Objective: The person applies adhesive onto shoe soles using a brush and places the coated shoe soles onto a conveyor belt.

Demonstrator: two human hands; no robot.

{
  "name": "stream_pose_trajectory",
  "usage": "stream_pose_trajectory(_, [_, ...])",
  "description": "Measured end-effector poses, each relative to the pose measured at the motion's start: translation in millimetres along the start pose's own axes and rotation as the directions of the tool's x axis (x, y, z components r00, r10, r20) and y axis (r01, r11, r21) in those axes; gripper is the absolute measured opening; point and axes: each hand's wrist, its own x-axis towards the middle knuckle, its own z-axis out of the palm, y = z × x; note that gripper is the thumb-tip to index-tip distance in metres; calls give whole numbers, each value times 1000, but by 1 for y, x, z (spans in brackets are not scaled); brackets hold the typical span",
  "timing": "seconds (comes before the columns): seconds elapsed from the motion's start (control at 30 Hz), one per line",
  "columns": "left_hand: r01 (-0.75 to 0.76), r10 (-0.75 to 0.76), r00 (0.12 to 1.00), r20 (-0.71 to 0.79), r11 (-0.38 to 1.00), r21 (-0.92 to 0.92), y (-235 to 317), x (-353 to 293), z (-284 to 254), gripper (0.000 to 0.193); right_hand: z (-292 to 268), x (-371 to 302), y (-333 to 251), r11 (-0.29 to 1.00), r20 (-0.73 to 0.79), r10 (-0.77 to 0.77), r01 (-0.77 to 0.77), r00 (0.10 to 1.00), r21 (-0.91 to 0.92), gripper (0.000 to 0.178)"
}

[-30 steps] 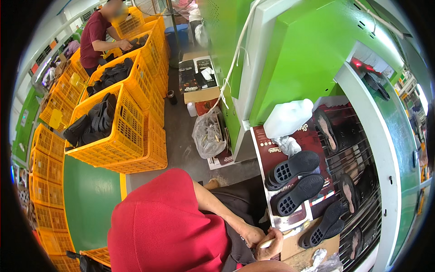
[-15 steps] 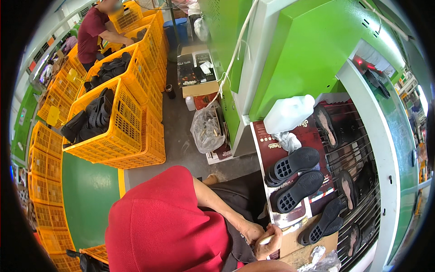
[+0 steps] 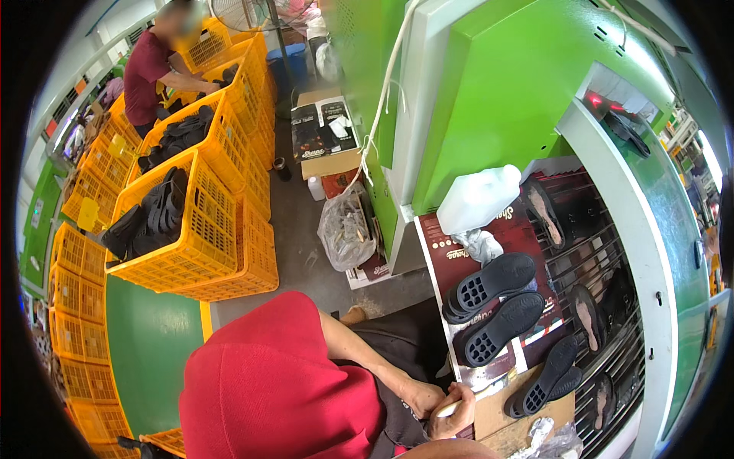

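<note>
My right hand point(image 3: 457, 414) is closed around a pale-handled brush point(image 3: 446, 410), beside the low work surface. Its far end reaches toward the surface's edge, too small to make out clearly. My left hand point(image 3: 425, 399) is up against the right one; its fingers are hidden. Closest to the hands, a pair of black shoe soles point(image 3: 544, 382) lies overlapped on brown cardboard point(image 3: 489, 421). Farther off, more black soles point(image 3: 505, 327) rest with their gridded heel ends toward me, one pair partly stacked point(image 3: 495, 281).
A white jug point(image 3: 480, 200) stands behind the soles beside a green machine point(image 3: 512, 99). On the right, a wire rack point(image 3: 612, 260) carries shoe parts. Crumpled plastic point(image 3: 562, 442) lies near my hands. Yellow crates point(image 3: 210, 222) of black shoe parts stand left; a co-worker point(image 3: 145, 80) reaches into one.
The view has shifted slightly. My hands stay together, with the brush turned a little in the right one. The co-worker's arms have moved slightly at the crates.
</note>
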Motion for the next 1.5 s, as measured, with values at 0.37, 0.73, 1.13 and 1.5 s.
stream_pose_trajectory(0.37, [-15, 13, 999, -46, 998, -57, -17, 2, 10, 18, 2, 0, 1, 1000, -9, 12, -12, 1000, -9, 5])
stream_pose_trajectory(0.73, [-31, 31, 999, -15, 999, -40, -2, 2, 0, 20, 0, -1, -1, 999, 22, 47, -47, 999, -2, 3])
stream_pose_trajectory(1.13, [42, -80, 991, -108, 948, -315, -5, 4, 3, 22, 4, 6, -2, 999, 50, 20, -18, 999, -32, 4])
stream_pose_trajectory(1.5, [53, -97, 987, -125, 946, -320, -6, 4, 3, 22, 3, 10, -6, 997, 85, 31, -26, 996, -66, 5])
